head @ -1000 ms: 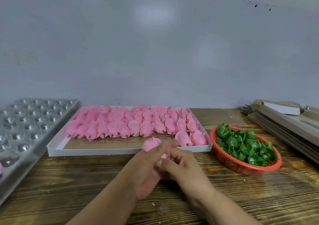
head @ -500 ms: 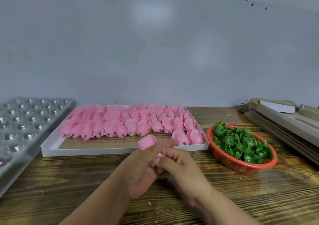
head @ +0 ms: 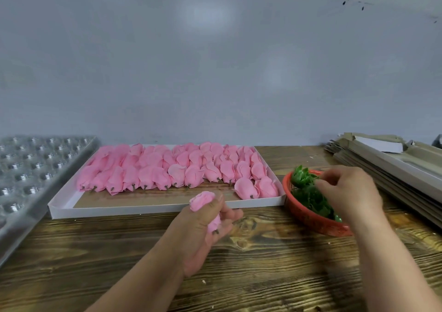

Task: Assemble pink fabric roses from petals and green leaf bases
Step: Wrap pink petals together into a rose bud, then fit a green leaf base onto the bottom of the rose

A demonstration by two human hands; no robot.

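Note:
My left hand [head: 203, 230] grips a pink rose bud [head: 202, 199] above the wooden table, its small stem end poking out below my fingers. My right hand [head: 346, 192] hovers over the red basket [head: 308, 218] of green leaf bases [head: 308, 192], fingers curled down into the pile; whether they pinch one is hidden. Behind my left hand, a white tray [head: 153, 208] holds several rows of pink petal buds [head: 177, 168].
A clear plastic blister tray [head: 31, 168] with round pockets lies at the far left. Flattened cardboard boxes [head: 387, 163] are stacked at the right, behind the basket. The wooden table [head: 263, 263] ends at a grey wall.
My right hand has left the bud and moved right to the basket of leaf bases. My left hand keeps the bud, now held alone.

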